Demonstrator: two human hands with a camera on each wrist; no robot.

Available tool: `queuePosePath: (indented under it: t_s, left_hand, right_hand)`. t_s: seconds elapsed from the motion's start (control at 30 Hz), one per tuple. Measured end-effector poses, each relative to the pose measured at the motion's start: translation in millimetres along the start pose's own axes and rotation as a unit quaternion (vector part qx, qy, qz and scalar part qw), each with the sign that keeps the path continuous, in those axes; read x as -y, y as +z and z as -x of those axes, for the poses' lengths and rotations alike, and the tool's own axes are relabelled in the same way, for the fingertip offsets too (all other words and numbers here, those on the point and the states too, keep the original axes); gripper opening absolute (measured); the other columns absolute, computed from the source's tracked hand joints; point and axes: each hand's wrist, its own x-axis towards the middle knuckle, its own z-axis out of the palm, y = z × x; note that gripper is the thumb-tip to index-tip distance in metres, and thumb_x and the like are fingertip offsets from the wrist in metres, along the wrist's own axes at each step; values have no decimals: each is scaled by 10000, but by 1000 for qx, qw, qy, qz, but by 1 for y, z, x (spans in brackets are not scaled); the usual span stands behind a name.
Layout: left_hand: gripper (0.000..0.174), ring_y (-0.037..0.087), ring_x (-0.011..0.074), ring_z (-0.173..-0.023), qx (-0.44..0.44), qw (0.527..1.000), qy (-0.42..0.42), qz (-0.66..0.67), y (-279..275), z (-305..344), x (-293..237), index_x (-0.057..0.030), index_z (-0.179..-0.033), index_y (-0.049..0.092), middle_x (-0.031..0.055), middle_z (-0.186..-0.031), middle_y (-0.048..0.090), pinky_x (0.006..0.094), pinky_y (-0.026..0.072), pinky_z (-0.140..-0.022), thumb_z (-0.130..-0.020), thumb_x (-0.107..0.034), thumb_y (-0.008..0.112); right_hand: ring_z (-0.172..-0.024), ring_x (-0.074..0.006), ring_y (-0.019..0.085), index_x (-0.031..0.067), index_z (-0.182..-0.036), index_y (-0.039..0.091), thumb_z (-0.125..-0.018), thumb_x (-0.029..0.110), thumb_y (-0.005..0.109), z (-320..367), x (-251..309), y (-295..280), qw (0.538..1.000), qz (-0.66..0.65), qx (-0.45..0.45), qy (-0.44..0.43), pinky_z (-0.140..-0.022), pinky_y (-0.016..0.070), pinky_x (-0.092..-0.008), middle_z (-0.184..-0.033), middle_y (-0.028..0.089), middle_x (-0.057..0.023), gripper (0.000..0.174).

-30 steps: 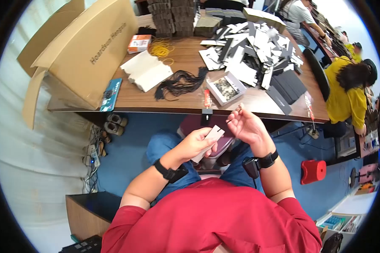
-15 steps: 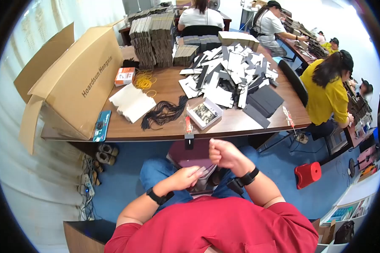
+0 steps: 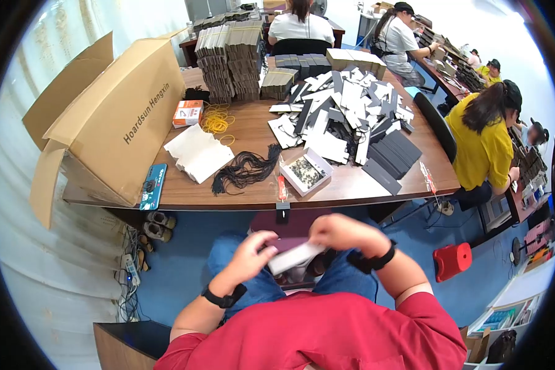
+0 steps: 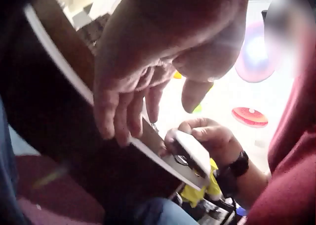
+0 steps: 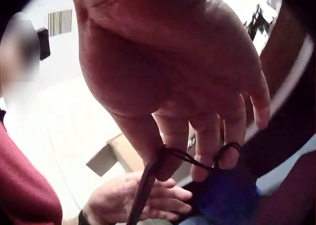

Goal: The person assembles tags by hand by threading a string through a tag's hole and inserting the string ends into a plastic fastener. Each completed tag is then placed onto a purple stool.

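Note:
A white-faced hang tag (image 3: 295,258), blurred in the head view, lies between my two hands over my lap. My right hand (image 3: 345,234) pinches it at its right end between thumb and index finger. In the right wrist view the tag (image 5: 144,193) is edge-on and dark, and a thin black cord (image 5: 190,158) loops from the pinch across the other fingers. Relaxed and apart from the tag, my left hand (image 3: 248,259) holds nothing; the left wrist view shows its fingers (image 4: 121,116) hanging loosely, with the tag (image 4: 195,151) beyond them.
On the table (image 3: 240,198) stand an open box of small fittings (image 3: 306,172), a bundle of black cords (image 3: 248,169) and a heap of tags (image 3: 345,111). A large carton (image 3: 123,117) is at left; stacked tags (image 3: 228,61) rise behind. A red stool (image 3: 452,261) stands right.
The tag was in my left hand and is now in the right hand's pinch; the left has let go. The right hand has come in toward the left. The head view has tipped up.

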Motion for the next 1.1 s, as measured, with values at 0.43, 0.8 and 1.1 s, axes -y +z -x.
queuePosePath:
  t_s: [0.43,0.8,1.1]
  left_hand:
    - [163,574,172,-970,-173,983,22,-65,-42,-1,5,-19,-979,640,78,-1043,615,288,456,-839,-846,-105,606]
    - [312,471,339,-1116,-316,838,75,-437,-114,-58,29,-7,-1080,593,168,-1176,533,413,377,-978,-774,-68,589]
    - [288,520,286,-876,-290,730,17,-618,-131,-96,36,-77,-991,607,100,-900,527,411,442,-709,-719,-130,685]
  right_hand:
    - [-1296,-414,298,174,-1366,383,-721,90,673,-69,-40,-100,820,399,-408,27,-1049,286,-464,-1429,309,-177,712]
    - [-1257,-401,377,187,-1364,381,-735,149,678,-72,-19,-99,841,402,-301,204,-977,392,-475,-1425,328,-171,696]
    - [-1164,-387,424,7,-1253,436,-693,106,700,-11,8,31,873,274,-401,52,-983,341,-463,-1245,451,-220,627]
